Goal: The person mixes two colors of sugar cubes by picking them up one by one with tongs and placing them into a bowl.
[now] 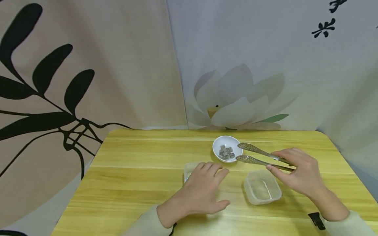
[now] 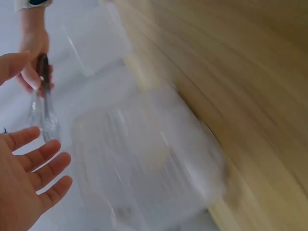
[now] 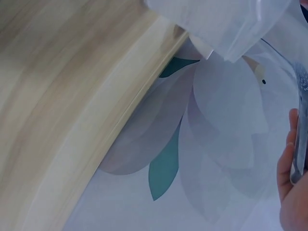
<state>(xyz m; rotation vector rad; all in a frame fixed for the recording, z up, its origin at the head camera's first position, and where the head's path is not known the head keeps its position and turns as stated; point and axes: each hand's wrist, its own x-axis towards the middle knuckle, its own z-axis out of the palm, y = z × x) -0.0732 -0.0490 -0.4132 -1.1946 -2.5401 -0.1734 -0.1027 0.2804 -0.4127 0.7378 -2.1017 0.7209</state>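
In the head view my right hand (image 1: 301,172) grips a pair of metal tongs (image 1: 260,150), its thumb on one arm and fingers on the other. The tongs' perforated tips are spread apart at the right rim of a white bowl (image 1: 216,147) of small grey cubes (image 1: 226,153). Below the tongs stands a clear plastic container (image 1: 251,191). My left hand (image 1: 203,190), fingers spread and holding nothing, hovers over a second clear container (image 1: 187,168) and hides most of it. The left wrist view shows this container (image 2: 144,159) blurred, its contents unclear.
Everything stands on a wooden table (image 1: 133,183). A printed fabric curtain (image 1: 141,65) with leaves and a flower hangs behind its far edge. A black strap (image 1: 316,221) shows at the right wrist.
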